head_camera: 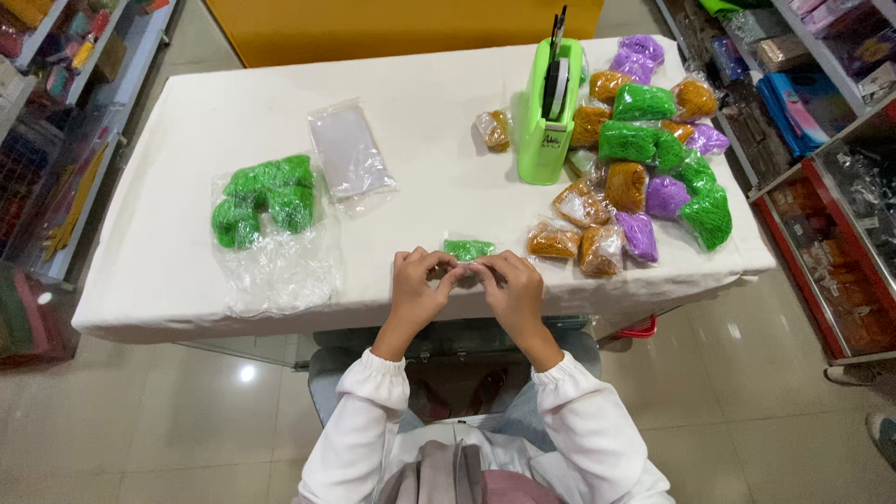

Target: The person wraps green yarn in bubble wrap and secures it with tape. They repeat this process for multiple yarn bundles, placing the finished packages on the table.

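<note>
I see my left hand (417, 285) and right hand (509, 287) together at the tabletop (168, 271) near edge, fingers pinched on a small green packet (468, 249) | farther left, green bundles (264, 198) on plastic | far right, tape dispenser (549, 107), piled colour packets (653, 159).

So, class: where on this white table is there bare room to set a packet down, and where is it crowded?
Free: the white tablecloth between the flat clear plastic bag and the green tape dispenser, and the far left corner beyond the loose green bead bundles. Crowded: the right end, heaped with green, orange and purple bead packets. Both hands, left and right, pinch a small green packet at the near edge.
</note>
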